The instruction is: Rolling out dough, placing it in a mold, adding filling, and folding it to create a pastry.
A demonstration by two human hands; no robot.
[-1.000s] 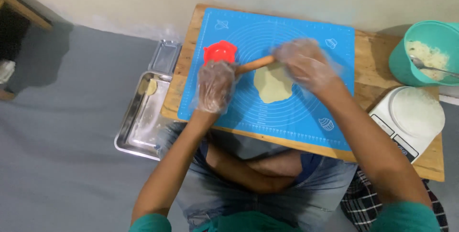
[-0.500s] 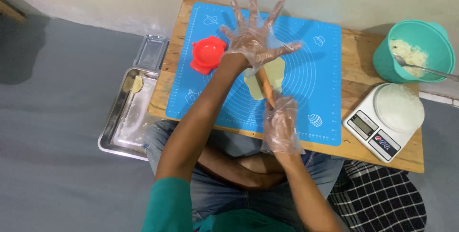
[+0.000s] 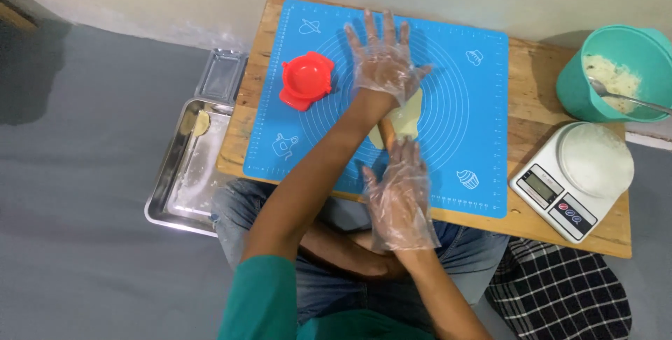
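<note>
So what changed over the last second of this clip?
The rolling pin swung from lying crosswise to pointing toward the person. The left hand went to its far end, palm flat with fingers spread; the right hand came back to the near end, flattening from a curled grip. The dough is longer now. Red mould, scale and bowl stayed put.
</note>
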